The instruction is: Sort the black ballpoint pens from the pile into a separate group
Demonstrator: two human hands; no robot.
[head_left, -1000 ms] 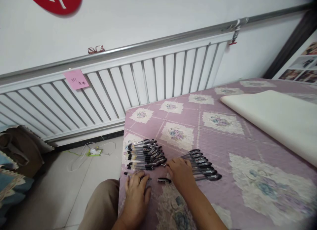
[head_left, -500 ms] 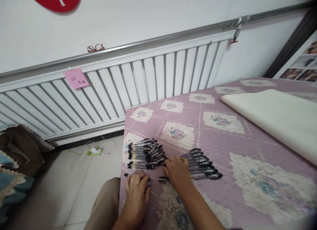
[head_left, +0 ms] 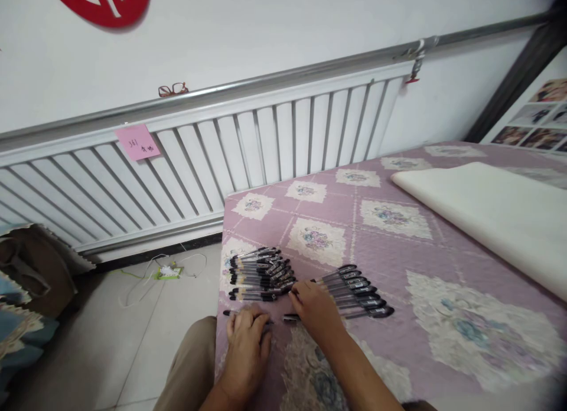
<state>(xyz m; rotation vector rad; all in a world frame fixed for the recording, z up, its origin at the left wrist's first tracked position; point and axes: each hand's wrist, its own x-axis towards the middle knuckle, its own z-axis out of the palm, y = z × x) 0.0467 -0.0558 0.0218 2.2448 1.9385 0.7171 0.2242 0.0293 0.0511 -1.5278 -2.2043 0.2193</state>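
Note:
My left hand (head_left: 248, 337) rests on the bedspread, fingers curled over a black pen (head_left: 227, 312) whose two dark ends stick out at either side. My right hand (head_left: 313, 305) is closed at the right edge of a pile of black-capped pens (head_left: 261, 275), its fingertips pinching the dark end of one pen. Under and beyond this hand lies a slanted row of clear-barrelled pens (head_left: 358, 290) with black caps pointing right. A single black cap end (head_left: 290, 317) shows just below my right wrist; the rest is hidden by the hand.
The pens lie on a purple floral bedspread (head_left: 274, 222) near its left edge. A pale folded sheet (head_left: 487, 204) lies at right. Behind stands a white radiator (head_left: 266, 142) with a pink note (head_left: 138, 142). Glasses (head_left: 173, 90) sit on the pipe; a power strip (head_left: 169, 271) is on the floor.
My right hand has shifted slightly left along the pens, and its fingers have drawn together. My left hand stays on its pen. The camera view has moved slightly.

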